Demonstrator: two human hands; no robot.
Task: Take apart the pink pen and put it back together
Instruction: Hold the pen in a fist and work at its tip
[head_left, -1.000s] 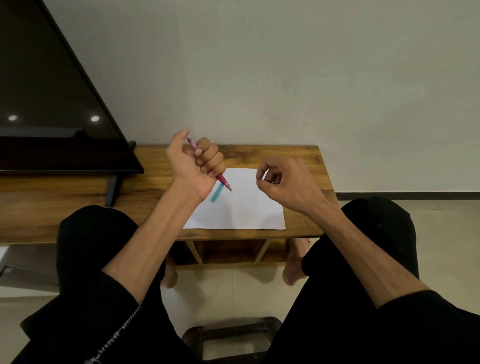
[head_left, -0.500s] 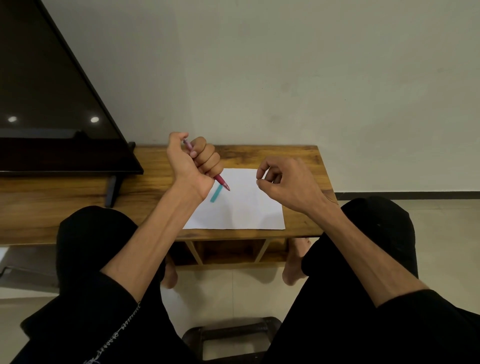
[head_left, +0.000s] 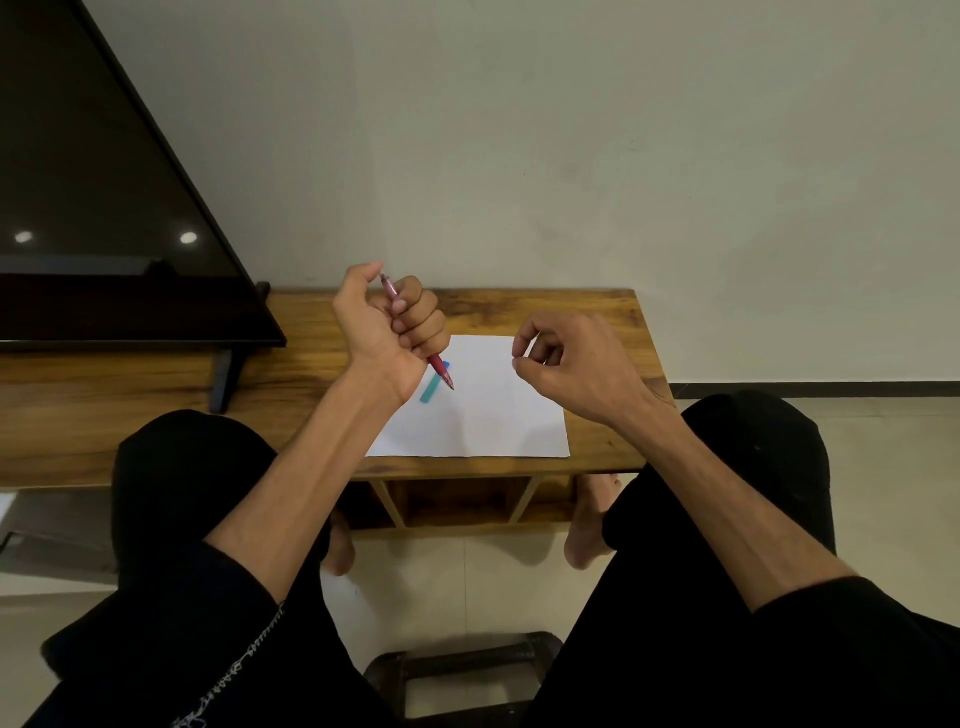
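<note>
Bench (head_left: 597, 317): a wooden top carrying everything in the figure. A sheet of white paper (head_left: 498, 415) lies on it at the near edge and serves here as the landmark.

Left hand (head_left: 387, 330): raised above the paper's far left corner, its grip a closed fist around the middle of the pink pen (head_left: 440, 368). The thumb stands beside the pen's upper end.

Right hand (head_left: 571, 364): held above the paper's far right corner, clear of the pen. Its fingers are curled, thumb and forefinger nearly meeting; whether they pinch a small part cannot be told.

Pink pen: its long axis runs on a slant, the upper end pointing away from the paper toward the wall, the writing tip pointing down and to the right over the paper's left part. The tip is the end nearer the right hand, with open paper between the two.

Teal piece (head_left: 434, 387): a short strip lying on the paper just under the pen's tip.

Judgement: the pen appears whole, so the exposed tip end is the likely place for the right hand to take hold, reaching leftward across the paper.
</note>
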